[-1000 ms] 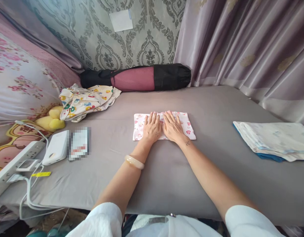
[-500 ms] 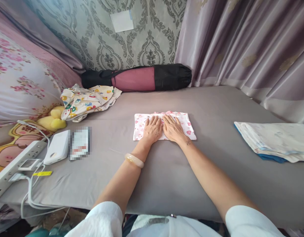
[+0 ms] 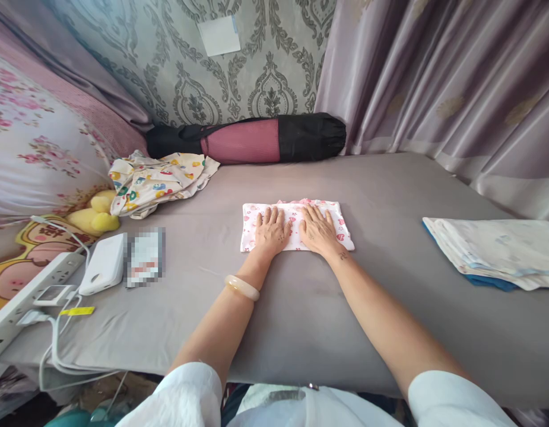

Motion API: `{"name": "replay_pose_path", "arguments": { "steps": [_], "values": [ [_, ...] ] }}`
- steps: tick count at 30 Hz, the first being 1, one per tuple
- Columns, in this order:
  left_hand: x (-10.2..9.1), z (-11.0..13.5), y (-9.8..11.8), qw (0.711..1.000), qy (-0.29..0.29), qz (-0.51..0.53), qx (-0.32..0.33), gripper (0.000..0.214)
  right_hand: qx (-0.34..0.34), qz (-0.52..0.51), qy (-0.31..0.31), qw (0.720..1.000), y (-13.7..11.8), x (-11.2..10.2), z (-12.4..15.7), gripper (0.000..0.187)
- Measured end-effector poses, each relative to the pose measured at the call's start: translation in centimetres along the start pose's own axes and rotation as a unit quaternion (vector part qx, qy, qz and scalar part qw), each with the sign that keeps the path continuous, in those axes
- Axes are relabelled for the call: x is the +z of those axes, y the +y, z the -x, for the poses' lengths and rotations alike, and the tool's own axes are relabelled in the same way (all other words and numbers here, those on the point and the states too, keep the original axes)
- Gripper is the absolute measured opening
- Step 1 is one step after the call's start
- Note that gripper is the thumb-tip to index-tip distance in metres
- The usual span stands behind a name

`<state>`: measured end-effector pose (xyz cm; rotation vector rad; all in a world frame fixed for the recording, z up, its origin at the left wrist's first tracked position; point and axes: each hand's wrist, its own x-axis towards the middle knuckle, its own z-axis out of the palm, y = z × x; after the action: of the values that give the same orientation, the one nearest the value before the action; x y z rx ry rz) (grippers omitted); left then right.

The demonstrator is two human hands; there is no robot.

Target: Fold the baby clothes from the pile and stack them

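A folded white cloth garment with pink and red prints (image 3: 296,228) lies flat on the grey bed sheet (image 3: 301,314), a pink ruffled edge showing along its far side. My left hand (image 3: 272,231) rests palm down on the left half of it, fingers spread. On the right half, my right hand (image 3: 319,230) lies flat too, fingers apart. A strip of the printed cloth shows between the two hands. A pale bangle (image 3: 242,288) circles my left wrist.
Folded pale cloths (image 3: 497,249) with a blue layer lie at right. At left are a crumpled printed cloth (image 3: 162,181), a white power bank (image 3: 104,264), a blurred-out flat item (image 3: 145,257) and a power strip (image 3: 34,302) with cables. A rolled bag (image 3: 243,141) lies against the wall.
My two hands have slid apart sideways over the folded garment, widening the gap between them. The garment stays in place.
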<state>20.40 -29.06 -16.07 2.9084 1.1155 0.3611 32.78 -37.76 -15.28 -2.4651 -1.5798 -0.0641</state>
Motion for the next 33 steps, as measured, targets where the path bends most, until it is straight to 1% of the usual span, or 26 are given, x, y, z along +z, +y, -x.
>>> {"name": "replay_pose_path", "arguments": {
  "steps": [3, 5, 6, 8, 10, 12, 19, 21, 23, 24, 28, 33],
  "values": [
    [-0.3, 0.1, -0.2, 1.0, 0.025, 0.0, -0.011, 0.062, 0.006, 0.002, 0.02, 1.0, 0.2, -0.1, 0.1, 0.058],
    [-0.4, 0.1, -0.4, 0.998, 0.054, -0.005, -0.038, 0.065, 0.019, 0.008, 0.047, 0.999, 0.4, -0.1, 0.2, 0.058],
    [-0.4, 0.1, -0.5, 0.997, 0.058, -0.007, -0.051, 0.066, 0.027, 0.011, 0.056, 0.998, 0.5, 0.0, 0.2, 0.058],
    [-0.3, 0.1, -0.8, 0.997, 0.044, -0.006, -0.064, 0.067, 0.038, 0.014, 0.056, 0.998, 0.7, 0.1, 0.3, 0.058],
    [-0.2, 0.1, -0.9, 0.998, 0.021, -0.003, -0.065, 0.067, 0.043, 0.015, 0.047, 0.998, 0.8, 0.3, 0.2, 0.058],
    [0.0, 0.0, -1.0, 0.998, 0.013, -0.001, -0.067, 0.067, 0.043, 0.017, 0.046, 0.998, 0.9, 0.4, 0.2, 0.058],
    [-0.4, 0.1, -0.8, 0.998, 0.006, 0.004, -0.068, 0.068, 0.048, 0.017, 0.042, 0.998, 0.9, 0.3, 0.1, 0.057],
    [-0.7, 0.2, -0.7, 0.996, 0.023, 0.006, -0.081, 0.069, 0.062, 0.013, 0.053, 0.997, 1.0, 0.2, 0.1, 0.058],
    [-0.8, 0.2, -0.7, 0.993, 0.047, 0.004, -0.107, 0.07, 0.087, 0.013, 0.069, 0.994, 1.3, 0.1, 0.1, 0.059],
    [-0.8, 0.2, -0.8, 0.992, 0.051, 0.004, -0.119, 0.071, 0.099, 0.012, 0.073, 0.992, 1.4, 0.0, 0.1, 0.059],
    [-0.4, 0.1, -1.2, 0.992, 0.008, 0.008, -0.126, 0.072, 0.118, 0.008, 0.064, 0.991, 1.8, 0.3, 0.1, 0.06],
    [-0.4, 0.1, -1.2, 0.992, 0.006, 0.016, -0.128, 0.072, 0.123, 0.014, 0.047, 0.991, 1.7, 0.5, 0.0, 0.06]
  ]
}}
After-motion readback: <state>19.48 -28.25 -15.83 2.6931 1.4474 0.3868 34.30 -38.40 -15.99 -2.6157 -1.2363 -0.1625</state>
